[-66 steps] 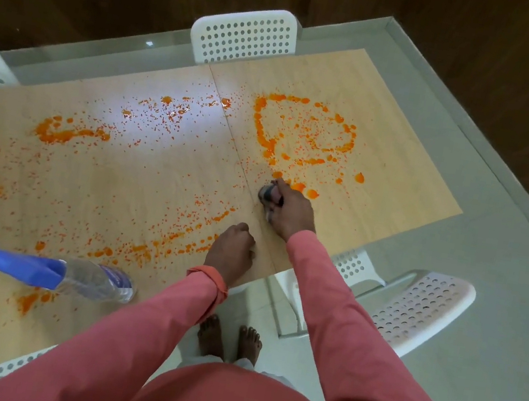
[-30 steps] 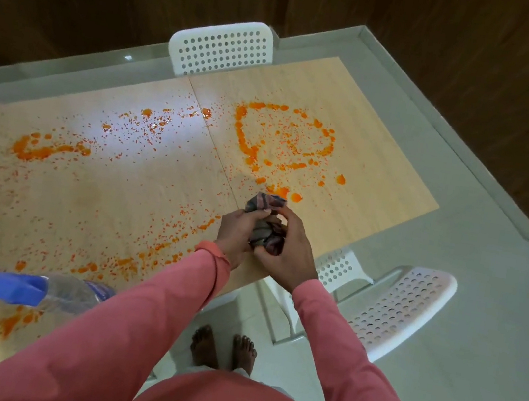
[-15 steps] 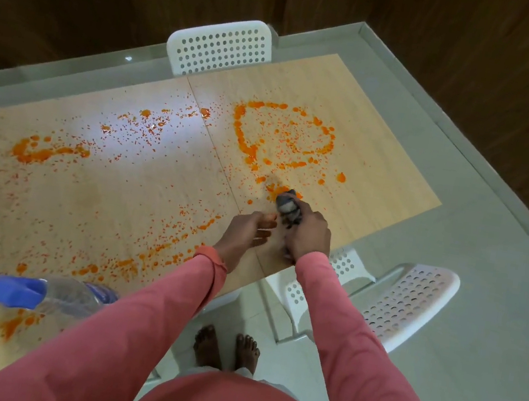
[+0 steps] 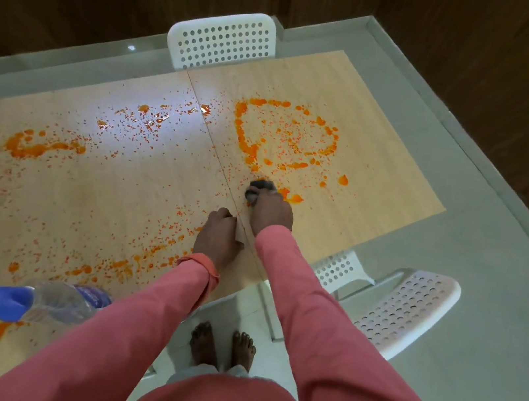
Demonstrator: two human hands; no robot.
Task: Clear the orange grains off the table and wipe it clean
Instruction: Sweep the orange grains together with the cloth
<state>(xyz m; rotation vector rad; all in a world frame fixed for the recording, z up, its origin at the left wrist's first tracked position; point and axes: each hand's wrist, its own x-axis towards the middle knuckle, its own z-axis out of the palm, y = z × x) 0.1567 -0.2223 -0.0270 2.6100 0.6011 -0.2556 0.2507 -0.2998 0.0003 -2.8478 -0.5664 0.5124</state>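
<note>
From the head view I see a pale wood table [image 4: 140, 187] strewn with orange grains [image 4: 283, 137], thickest in a ring at 12 o'clock from my hands. My right hand [image 4: 271, 213] grips a dark cloth [image 4: 260, 187] bunched on the top, touching the ring's near side. My left hand [image 4: 219, 238] rests just beside it, fingers curled under, holding nothing. A spray bottle [image 4: 32, 300] lies at 8 o'clock. White chairs [image 4: 224, 41] stand at the far edge and at 4 o'clock; grey floor [image 4: 482, 304] lies open at 3 o'clock.
</note>
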